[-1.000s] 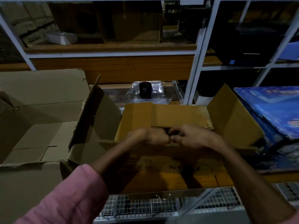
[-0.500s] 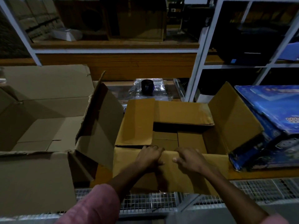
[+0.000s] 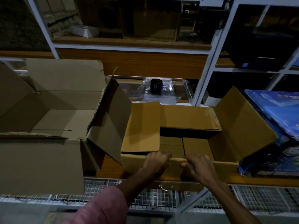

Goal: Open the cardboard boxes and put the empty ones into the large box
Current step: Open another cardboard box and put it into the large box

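1. A large box of grey-brown cardboard stands at the left end of the wooden shelf, its four flaps thrown open and its inside bare down to the bottom flaps. Its right flap leans over toward the neighbouring box.
2. A pink sleeve covers the left forearm at the bottom edge of the view.
3. The orange-brown cardboard box sits at the middle of the shelf's front edge, just beside the large box. Its left flap lies folded inward, its far flap lies half over the opening, and its right flap stands up and outward.
4. The left hand grips the near flap of this box, which is folded down over the front, fingers curled over the fold.
5. The right hand holds the same flap just beside the left, fingers bent over the fold, thumb pointing toward the other hand.
6. Inside the opening lie smaller cardboard boxes, packed side by side.
7. Behind the box, near the shelf's back edge, a black cylinder rests on clear plastic wrap.
8. A blue printed carton leans at the right end, touching the raised right flap.
9. White wire mesh runs below the shelf's front edge.
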### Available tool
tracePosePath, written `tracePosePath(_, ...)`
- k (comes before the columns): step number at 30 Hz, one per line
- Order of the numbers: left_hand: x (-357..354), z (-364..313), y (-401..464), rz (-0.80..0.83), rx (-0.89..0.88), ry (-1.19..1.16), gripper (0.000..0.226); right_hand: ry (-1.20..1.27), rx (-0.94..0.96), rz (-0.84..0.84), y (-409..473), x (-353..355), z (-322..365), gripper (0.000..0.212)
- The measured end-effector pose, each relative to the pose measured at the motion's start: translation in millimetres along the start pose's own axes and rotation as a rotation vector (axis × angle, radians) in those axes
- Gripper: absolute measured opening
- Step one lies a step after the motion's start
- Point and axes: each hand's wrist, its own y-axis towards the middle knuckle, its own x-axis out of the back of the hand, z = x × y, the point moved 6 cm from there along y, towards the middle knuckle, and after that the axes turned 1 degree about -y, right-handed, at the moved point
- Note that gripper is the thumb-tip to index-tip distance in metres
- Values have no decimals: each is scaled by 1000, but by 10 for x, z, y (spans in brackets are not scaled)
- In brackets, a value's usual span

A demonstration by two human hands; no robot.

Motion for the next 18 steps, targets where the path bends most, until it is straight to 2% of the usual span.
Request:
tracePosePath(4,135,172,26,1,23,214,48,78,-12,103,43,32,-42,15)
tracePosePath(7,344,410,25,-91,104,333,60,134,-46,189,54,55,-59,21)
tracePosePath(10,592,623,1,-213,191,478,57,177,-122,104,67,60,-95,41)
tracePosePath(13,647,916,-33,-216,290,449,56,167,-183,58,120,73,-40,43)
tracePosePath(18,560,1107,-20,-160,387,393,63,164,-175,116,242,55,146,33)
